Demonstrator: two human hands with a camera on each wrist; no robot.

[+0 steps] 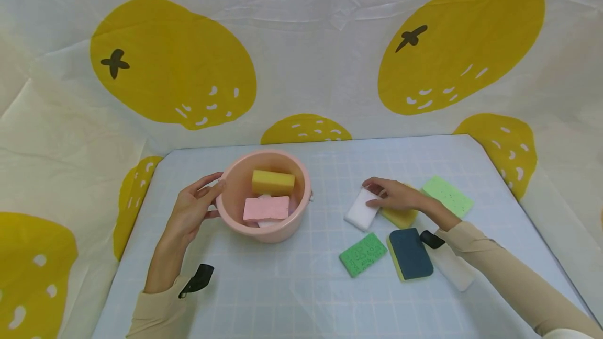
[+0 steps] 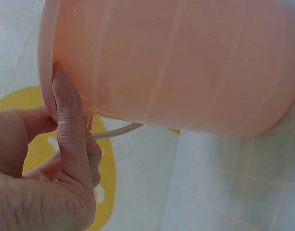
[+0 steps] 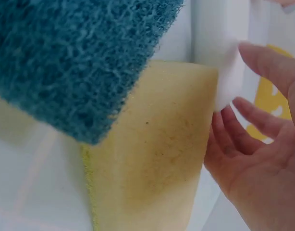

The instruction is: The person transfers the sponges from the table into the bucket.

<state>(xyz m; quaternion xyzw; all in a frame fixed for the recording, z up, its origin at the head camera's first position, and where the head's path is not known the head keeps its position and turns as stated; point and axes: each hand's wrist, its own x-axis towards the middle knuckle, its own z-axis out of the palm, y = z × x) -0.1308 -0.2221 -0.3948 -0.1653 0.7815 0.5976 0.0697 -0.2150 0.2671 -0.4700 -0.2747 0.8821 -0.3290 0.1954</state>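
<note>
One left hand (image 1: 189,212) pinching pink bucket (image 1: 282,234), right hand (image 1: 398,196) perhaps touching white sponge (image 1: 361,212)

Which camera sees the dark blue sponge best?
The head view, because nearly the whole dark blue sponge shows, yellow edge included. The right wrist view shows only a cropped part; the left wrist view, nothing.

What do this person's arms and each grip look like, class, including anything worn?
A plain beige cloth left sleeve and matching right sleeve stop short of the wrists. A small black angular left attachment and similar black right attachment show near the cuffs. The left grip and right grip are bare.
</note>
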